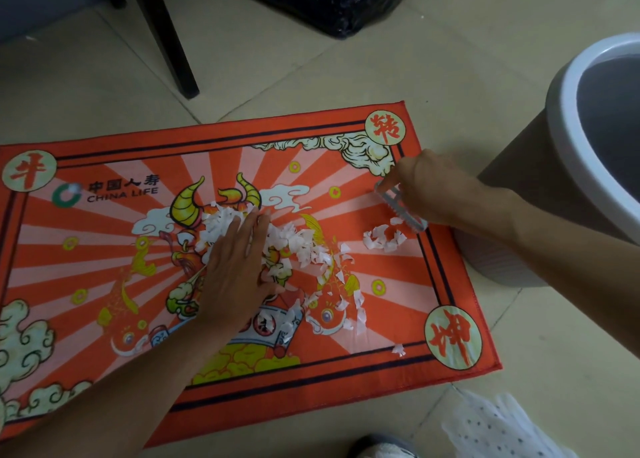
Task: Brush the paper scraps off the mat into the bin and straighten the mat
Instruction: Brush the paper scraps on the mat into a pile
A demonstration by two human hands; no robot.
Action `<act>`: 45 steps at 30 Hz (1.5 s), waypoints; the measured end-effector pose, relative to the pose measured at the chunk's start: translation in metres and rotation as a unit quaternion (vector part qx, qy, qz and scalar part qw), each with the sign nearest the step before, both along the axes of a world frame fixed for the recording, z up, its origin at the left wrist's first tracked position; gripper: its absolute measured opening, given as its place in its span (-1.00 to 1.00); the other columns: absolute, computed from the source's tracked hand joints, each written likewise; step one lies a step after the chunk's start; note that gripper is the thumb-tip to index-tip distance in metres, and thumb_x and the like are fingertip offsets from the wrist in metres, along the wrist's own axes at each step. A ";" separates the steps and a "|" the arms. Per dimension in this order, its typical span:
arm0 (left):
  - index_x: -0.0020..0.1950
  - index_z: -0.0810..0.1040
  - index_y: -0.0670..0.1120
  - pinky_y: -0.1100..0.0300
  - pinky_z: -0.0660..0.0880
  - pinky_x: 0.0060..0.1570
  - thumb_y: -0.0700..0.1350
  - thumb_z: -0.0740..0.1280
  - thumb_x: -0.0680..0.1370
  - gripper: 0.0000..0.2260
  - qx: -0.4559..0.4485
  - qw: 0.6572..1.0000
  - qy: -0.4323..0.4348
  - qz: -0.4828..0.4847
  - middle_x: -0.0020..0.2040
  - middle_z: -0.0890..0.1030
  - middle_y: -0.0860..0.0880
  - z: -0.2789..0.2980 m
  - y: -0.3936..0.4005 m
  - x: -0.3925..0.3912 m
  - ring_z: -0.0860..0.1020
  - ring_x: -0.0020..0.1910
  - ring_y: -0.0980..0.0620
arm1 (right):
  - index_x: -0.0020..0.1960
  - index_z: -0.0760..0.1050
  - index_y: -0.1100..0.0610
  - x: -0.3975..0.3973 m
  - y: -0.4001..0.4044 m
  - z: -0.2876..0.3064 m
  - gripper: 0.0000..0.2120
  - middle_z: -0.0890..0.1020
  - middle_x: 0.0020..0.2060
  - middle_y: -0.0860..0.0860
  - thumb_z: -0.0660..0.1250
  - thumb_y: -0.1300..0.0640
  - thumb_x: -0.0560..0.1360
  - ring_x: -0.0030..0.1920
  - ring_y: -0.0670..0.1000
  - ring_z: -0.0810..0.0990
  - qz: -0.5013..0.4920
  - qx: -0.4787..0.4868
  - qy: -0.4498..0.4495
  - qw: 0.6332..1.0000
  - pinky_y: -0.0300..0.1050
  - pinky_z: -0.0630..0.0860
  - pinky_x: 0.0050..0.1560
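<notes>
A red printed mat [214,152] lies on the tiled floor [381,59]. White paper scraps [294,239] are heaped at the mat's middle, with a smaller cluster [382,239] toward its right edge. The left hand [235,274] lies flat with straight fingers on the mat's central heap. The right hand [440,190] grips a small grey brush [398,208] near the mat's upper right corner. A grey bin [568,166] stands just right of the mat. A black bag [329,0] sits beyond the mat.
</notes>
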State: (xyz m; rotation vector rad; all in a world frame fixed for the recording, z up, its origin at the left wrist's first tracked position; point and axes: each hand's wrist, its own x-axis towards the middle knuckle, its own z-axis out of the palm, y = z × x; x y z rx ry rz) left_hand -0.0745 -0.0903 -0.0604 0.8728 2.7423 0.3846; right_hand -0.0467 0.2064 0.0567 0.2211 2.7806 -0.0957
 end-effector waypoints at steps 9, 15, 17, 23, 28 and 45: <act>0.61 -0.24 0.08 -0.08 -0.10 0.51 -0.07 0.54 0.42 0.07 0.008 1.000 0.010 -0.005 0.62 -0.17 0.08 -0.003 -0.001 0.002 -0.17 0.60 -0.03 | 0.24 0.57 -0.03 0.005 -0.046 -0.006 -0.62 0.60 0.17 0.09 0.20 0.27 0.53 0.07 0.14 0.59 0.028 -0.078 0.006 0.997 -0.02 0.57 0.02; 0.62 -0.19 0.04 -0.08 -0.04 0.53 -0.11 0.52 0.45 0.02 0.017 1.000 0.013 -0.020 0.63 -0.13 0.02 -0.005 0.004 0.006 -0.14 0.60 -0.05 | 0.24 0.54 0.11 0.000 -0.072 -0.003 -0.69 0.60 0.11 0.13 0.17 0.26 0.56 0.04 0.15 0.56 0.041 -0.075 -0.001 0.996 0.02 0.56 0.03; 0.62 -0.16 0.03 -0.09 -0.02 0.53 -0.11 0.51 0.45 0.00 0.025 0.999 0.010 -0.019 0.63 -0.08 0.00 -0.005 0.006 0.008 -0.11 0.60 -0.06 | 0.25 0.54 0.09 -0.001 -0.077 -0.001 -0.67 0.60 0.10 0.12 0.17 0.28 0.56 0.01 0.14 0.57 0.047 -0.084 0.004 0.995 -0.01 0.56 -0.01; 0.62 -0.15 0.02 -0.15 0.09 0.52 0.02 0.50 0.47 -0.02 0.020 0.999 0.013 -0.027 0.63 -0.04 -0.01 -0.006 0.004 0.009 -0.09 0.60 -0.06 | 0.18 0.61 0.01 -0.006 -0.062 0.016 -0.62 0.65 0.06 0.09 0.18 0.34 0.54 -0.09 0.10 0.66 -0.009 -0.115 0.006 0.993 -0.05 0.61 -0.02; 0.62 -0.14 0.01 -0.13 0.03 0.53 -0.07 0.51 0.46 -0.02 0.024 0.999 0.006 -0.028 0.63 -0.05 0.00 -0.005 -0.004 0.008 -0.10 0.60 -0.06 | 0.23 0.56 0.13 -0.004 -0.054 0.015 -0.70 0.63 0.06 0.17 0.17 0.25 0.57 -0.05 0.17 0.63 -0.004 -0.038 -0.008 0.999 0.04 0.60 -0.02; 0.62 -0.15 0.01 -0.10 0.01 0.54 -0.04 0.49 0.47 -0.03 0.040 0.999 -0.012 0.004 0.63 -0.07 0.01 -0.003 -0.006 0.012 -0.14 0.60 -0.04 | 0.26 0.50 0.11 -0.016 -0.115 0.007 -0.67 0.56 0.12 0.17 0.17 0.30 0.55 0.00 0.15 0.59 0.034 -0.087 0.027 0.995 0.02 0.59 -0.02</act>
